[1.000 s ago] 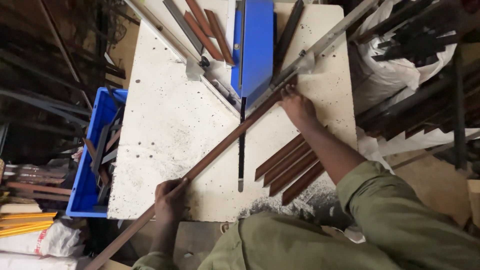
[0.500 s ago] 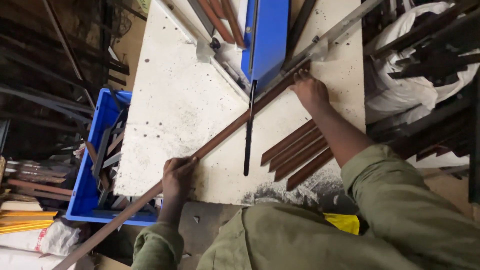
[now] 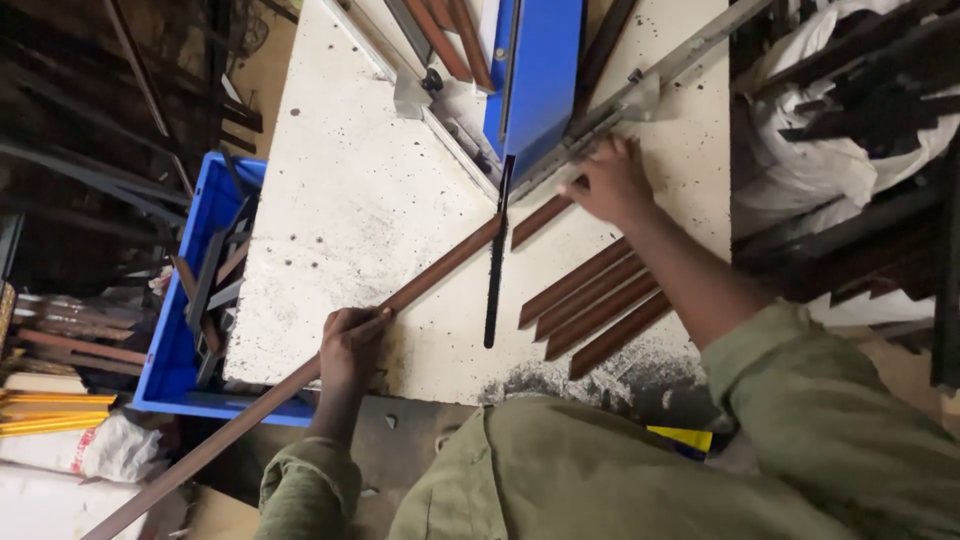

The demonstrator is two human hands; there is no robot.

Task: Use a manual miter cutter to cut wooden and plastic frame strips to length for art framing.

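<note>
**user1:** two hands, one long brown moulding strip. left hand has its fingers wrapped round the strip near the table's front edge, probably to hold it flat and aimed at the cutter.

**user2:** yeah, it runs diagonally over the white speckled table to the black slot. four cut brown pieces lie side by side just right of that, likely parked out of the way.

**user1:** right hand?

**user2:** further back, fingers curled down onto a short cut-off piece beside the grey metal fence, under the blue cutter head. blue crate of offcuts sits off the left side.
</note>
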